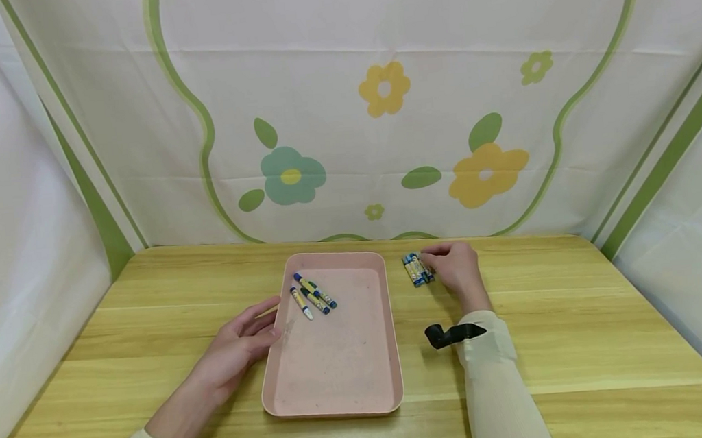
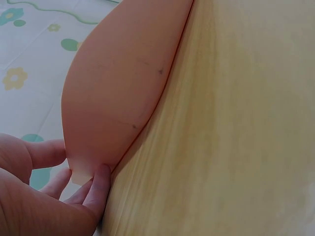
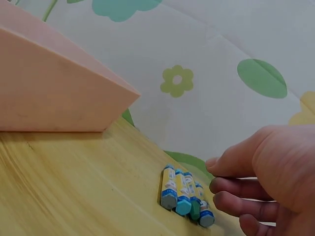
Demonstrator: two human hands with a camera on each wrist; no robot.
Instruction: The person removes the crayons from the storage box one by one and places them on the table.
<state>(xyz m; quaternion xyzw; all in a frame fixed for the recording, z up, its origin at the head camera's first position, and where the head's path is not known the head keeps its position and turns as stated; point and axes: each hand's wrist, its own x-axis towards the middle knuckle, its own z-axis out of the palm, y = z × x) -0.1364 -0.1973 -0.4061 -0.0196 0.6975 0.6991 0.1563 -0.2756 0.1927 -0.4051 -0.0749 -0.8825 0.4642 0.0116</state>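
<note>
While four crayons (image 1: pixel 417 269) lie bunched on the tabletop (image 1: pixel 583 338) right of the pink tray (image 1: pixel 341 405), the right hand (image 1: pixel 457 269) reaches them with curled fingers, gripping nothing; pinching one singly seems wisest. The left hand (image 1: pixel 237 345), relaxed, steadies the tray's edge.

- No text, brand, number or sign is showing clearly enough to be read in any view.
- The paper wrappers of the crayons (image 3: pixel 184 194) lying near the desk's far edge are carrying small print, but it is staying too blurred and too small to make out.
- The crayons in the pink tray (image 1: pixel 364 383) are showing patterned wrappers only, with no legible lettering.
</note>
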